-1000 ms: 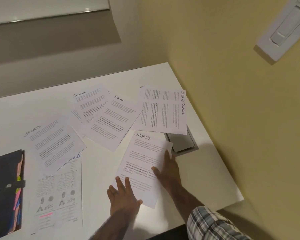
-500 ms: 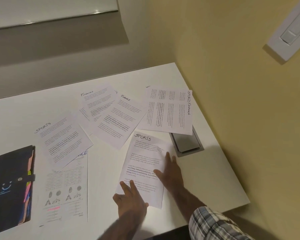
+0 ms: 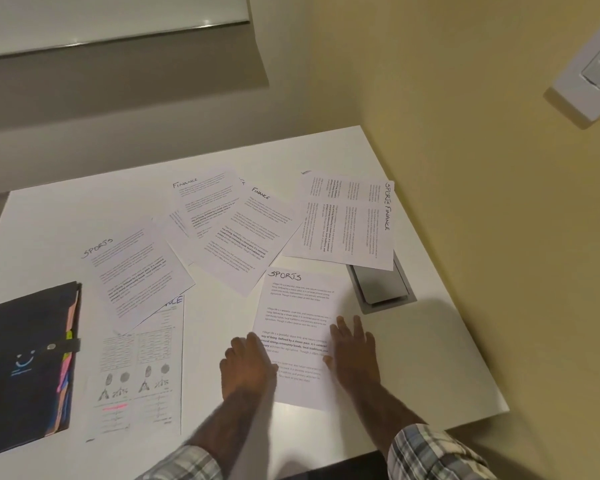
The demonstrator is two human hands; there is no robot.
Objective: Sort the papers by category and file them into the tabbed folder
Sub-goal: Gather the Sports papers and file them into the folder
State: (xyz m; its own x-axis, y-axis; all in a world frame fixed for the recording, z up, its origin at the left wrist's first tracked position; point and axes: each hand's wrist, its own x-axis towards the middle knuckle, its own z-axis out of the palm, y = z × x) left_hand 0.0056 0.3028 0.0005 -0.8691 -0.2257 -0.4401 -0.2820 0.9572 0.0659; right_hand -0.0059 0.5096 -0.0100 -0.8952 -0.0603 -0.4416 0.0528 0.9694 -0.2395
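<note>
A sheet headed SPORTS (image 3: 300, 306) lies upright near the table's front. My left hand (image 3: 248, 368) lies flat on its left edge and my right hand (image 3: 354, 355) lies flat on its right edge, fingers spread. Another SPORTS sheet (image 3: 136, 271) lies tilted to the left. Two FINANCE sheets (image 3: 236, 233) overlap in the middle. A sideways sheet marked SPORTS FINANCE (image 3: 347, 226) sits at the right. A sheet with tables and diagrams (image 3: 139, 368) lies front left. The dark tabbed folder (image 3: 21, 362), strapped shut with coloured tabs showing, rests at the far left.
A grey metal cable hatch (image 3: 381, 289) is set into the white table (image 3: 447, 368), partly under the sideways sheet. A yellow wall (image 3: 482, 202) runs along the table's right edge and carries a white switch plate (image 3: 593, 71).
Both hands have turned the front SPORTS sheet from tilted to nearly upright and slid it slightly toward the front. The camera view has shifted to the left.
</note>
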